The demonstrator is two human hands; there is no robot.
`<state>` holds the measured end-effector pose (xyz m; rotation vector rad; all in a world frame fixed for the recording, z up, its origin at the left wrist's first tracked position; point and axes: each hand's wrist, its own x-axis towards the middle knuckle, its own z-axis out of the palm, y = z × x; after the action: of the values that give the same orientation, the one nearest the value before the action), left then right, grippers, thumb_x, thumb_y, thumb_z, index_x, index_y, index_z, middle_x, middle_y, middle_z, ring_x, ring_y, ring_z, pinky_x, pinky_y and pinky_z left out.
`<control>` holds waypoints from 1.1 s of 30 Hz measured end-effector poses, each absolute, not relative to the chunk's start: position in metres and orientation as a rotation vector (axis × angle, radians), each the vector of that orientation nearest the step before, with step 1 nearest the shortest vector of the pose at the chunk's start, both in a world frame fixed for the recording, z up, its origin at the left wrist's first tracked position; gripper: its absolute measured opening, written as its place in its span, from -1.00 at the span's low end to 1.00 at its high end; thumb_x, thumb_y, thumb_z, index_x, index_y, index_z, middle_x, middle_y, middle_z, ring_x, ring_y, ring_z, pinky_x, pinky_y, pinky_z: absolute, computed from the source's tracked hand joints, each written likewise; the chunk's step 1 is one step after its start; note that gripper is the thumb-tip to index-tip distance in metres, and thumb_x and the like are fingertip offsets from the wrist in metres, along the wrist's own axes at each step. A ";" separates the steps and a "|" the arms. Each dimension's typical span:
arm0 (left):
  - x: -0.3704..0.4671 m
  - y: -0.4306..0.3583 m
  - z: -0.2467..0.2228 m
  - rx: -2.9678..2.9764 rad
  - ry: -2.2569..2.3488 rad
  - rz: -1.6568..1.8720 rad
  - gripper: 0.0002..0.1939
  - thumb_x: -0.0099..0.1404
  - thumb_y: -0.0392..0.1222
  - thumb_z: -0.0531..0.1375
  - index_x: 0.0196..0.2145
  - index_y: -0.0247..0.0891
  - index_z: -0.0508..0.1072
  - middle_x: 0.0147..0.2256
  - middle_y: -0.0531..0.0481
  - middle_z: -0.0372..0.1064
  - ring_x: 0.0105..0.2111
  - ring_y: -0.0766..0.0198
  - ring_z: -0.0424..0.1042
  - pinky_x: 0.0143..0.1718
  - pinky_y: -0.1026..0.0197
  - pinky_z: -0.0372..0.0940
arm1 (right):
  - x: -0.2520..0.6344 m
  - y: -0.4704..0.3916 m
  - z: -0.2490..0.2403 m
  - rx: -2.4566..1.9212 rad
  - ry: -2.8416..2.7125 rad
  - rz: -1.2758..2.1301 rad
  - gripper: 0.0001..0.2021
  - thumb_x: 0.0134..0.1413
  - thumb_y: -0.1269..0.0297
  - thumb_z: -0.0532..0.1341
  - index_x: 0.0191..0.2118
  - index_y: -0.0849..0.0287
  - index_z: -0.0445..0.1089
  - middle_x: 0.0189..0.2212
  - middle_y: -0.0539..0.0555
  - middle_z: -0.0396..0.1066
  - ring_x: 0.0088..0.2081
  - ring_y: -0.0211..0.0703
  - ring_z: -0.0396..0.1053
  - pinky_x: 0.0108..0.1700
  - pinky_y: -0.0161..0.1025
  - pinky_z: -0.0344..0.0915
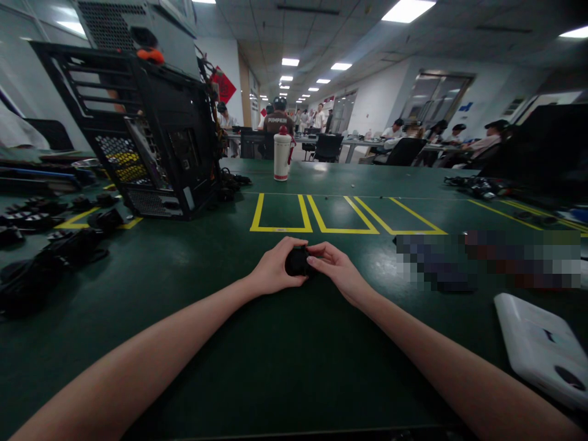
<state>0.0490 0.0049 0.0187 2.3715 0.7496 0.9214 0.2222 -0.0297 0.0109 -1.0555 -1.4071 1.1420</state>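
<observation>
A small round black object is between my hands, low over the green table; its exact kind does not show. My left hand curves around its left side, with the thumb below and the fingers above. From the right, my right hand pinches its edge between thumb and fingers. Parts of the object are covered by the fingers. Just beyond my hands, yellow tape outlines mark the tabletop.
An open black computer case stands at the left, near bundled black cables. A white bottle stands farther back. At the right lie a white device and two blurred-out items. Several people sit at distant tables.
</observation>
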 end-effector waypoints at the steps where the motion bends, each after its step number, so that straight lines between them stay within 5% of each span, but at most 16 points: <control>1: 0.049 0.005 0.018 2.377 0.747 0.925 -0.39 -0.05 -0.22 0.25 -0.03 -0.13 0.16 -0.07 -0.04 0.21 -0.09 0.13 0.26 -0.10 0.06 0.22 | 0.223 -0.029 0.011 -1.064 -1.399 1.147 -0.77 -0.11 0.26 0.23 -0.25 0.12 0.33 -0.26 0.00 0.34 -0.18 -0.23 0.30 -0.05 -0.16 0.19; 19: 0.050 0.008 0.016 2.360 0.690 0.945 -0.40 -0.04 -0.24 0.24 -0.03 -0.18 0.15 -0.09 -0.07 0.20 -0.10 0.15 0.26 -0.10 0.08 0.22 | 0.224 -0.033 0.011 -0.974 -1.380 1.285 -0.71 -0.19 0.38 0.27 -0.25 0.08 0.27 -0.18 -0.01 0.34 -0.13 -0.19 0.32 -0.05 -0.13 0.22; 26: 0.050 0.008 0.016 2.365 0.693 0.935 -0.39 -0.05 -0.24 0.25 -0.02 -0.16 0.16 -0.07 -0.06 0.20 -0.08 0.13 0.25 -0.09 0.06 0.21 | 0.223 -0.031 0.012 -1.030 -1.367 1.175 -0.85 -0.12 0.28 0.23 -0.34 0.12 0.31 -0.35 -0.04 0.33 -0.25 -0.26 0.31 -0.10 -0.20 0.21; 33: 0.050 0.007 0.016 2.356 0.681 0.937 -0.40 -0.04 -0.24 0.25 -0.03 -0.16 0.16 -0.08 -0.06 0.20 -0.10 0.14 0.26 -0.10 0.08 0.23 | 0.225 -0.028 0.011 -1.087 -1.353 1.224 -0.74 -0.13 0.30 0.24 -0.22 0.14 0.31 -0.22 0.04 0.34 -0.16 -0.21 0.31 -0.02 -0.14 0.18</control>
<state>0.0500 0.0073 0.0161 2.3561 0.6805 0.9366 0.2245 -0.0277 0.0112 -1.0870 -1.3531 1.2237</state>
